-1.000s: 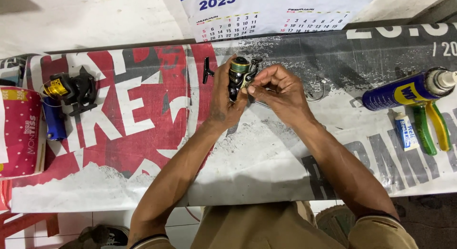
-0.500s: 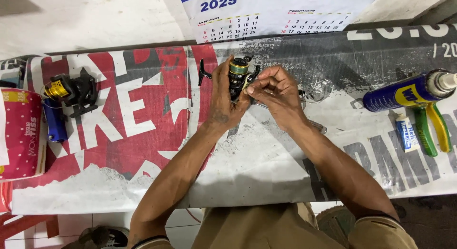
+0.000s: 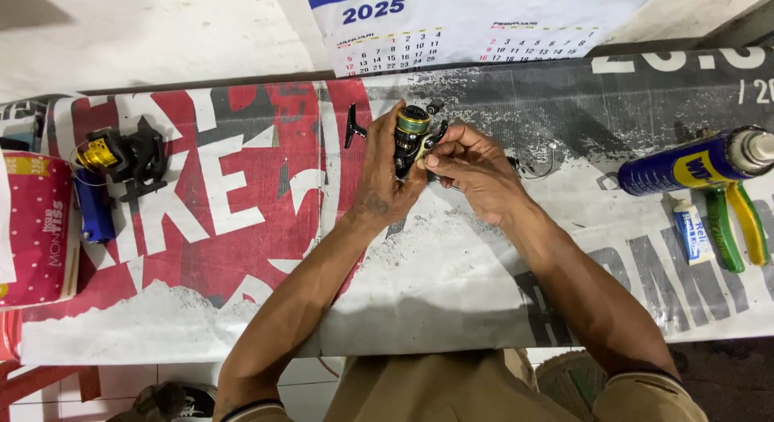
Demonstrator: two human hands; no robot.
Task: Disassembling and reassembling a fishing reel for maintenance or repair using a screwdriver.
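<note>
A black fishing reel (image 3: 412, 132) with a gold-green spool is held above the banner-covered bench (image 3: 451, 277). My left hand (image 3: 383, 172) wraps around its body from the left, the black handle sticking out past my fingers. My right hand (image 3: 472, 164) pinches at the reel's right side with thumb and fingertips; what sits between them is too small to tell.
A second black and gold reel (image 3: 121, 156) lies at the left beside a blue object (image 3: 93, 212) and a pink dotted tissue pack (image 3: 36, 228). At the right lie a blue and yellow spray can (image 3: 701, 160), green-handled pliers (image 3: 730, 224) and a small tube (image 3: 692, 232). A calendar (image 3: 476, 23) hangs behind.
Both hands and the reel have stayed in about the same spot; the reel has turned slightly in my grip and my right fingers have shifted along its side.
</note>
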